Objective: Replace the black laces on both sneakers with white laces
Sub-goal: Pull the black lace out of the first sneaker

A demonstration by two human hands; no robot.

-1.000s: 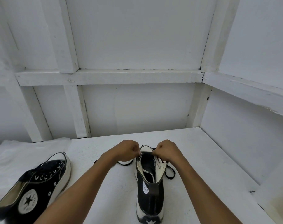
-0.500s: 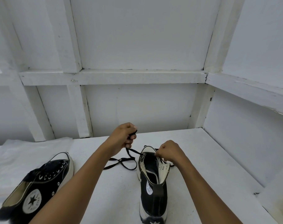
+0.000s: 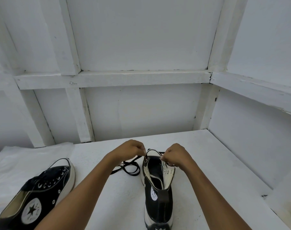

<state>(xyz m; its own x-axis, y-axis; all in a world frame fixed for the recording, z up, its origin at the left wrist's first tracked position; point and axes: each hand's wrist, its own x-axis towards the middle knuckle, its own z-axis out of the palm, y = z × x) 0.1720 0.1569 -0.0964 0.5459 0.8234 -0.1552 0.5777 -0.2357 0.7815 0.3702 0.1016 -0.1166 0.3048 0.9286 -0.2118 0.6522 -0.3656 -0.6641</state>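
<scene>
Two hands are busy at the toe end of one sneaker [image 3: 158, 206]. The left hand [image 3: 130, 150] has its fingers curled tight. They pinch the black lace [image 3: 132, 169] right where it comes up out of the shoe. The right hand [image 3: 176, 155] is closed too. It grips the top edge of the sneaker's right flap, the one with the row of little metal holes [image 3: 166, 170]. The two hands are near each other but do not touch.

This sneaker stands on its sole on the white table [image 3: 216, 171], with its heel toward the person. Most of its holes look empty. The loose part of the black lace lies in loops on the table, just beside the sneaker on its left. I think only the last bit near the toe is threaded, so this lace is almost out.

The other sneaker [image 3: 41, 193] is well apart on the left, leaning over on its side. Its black lace is still in. A thin white sheet [image 3: 25, 160] lies by it.

No white laces show anywhere. So the job looks early: one black lace is nearly out, one more must come out, and then both sneakers need white laces put in.
</scene>
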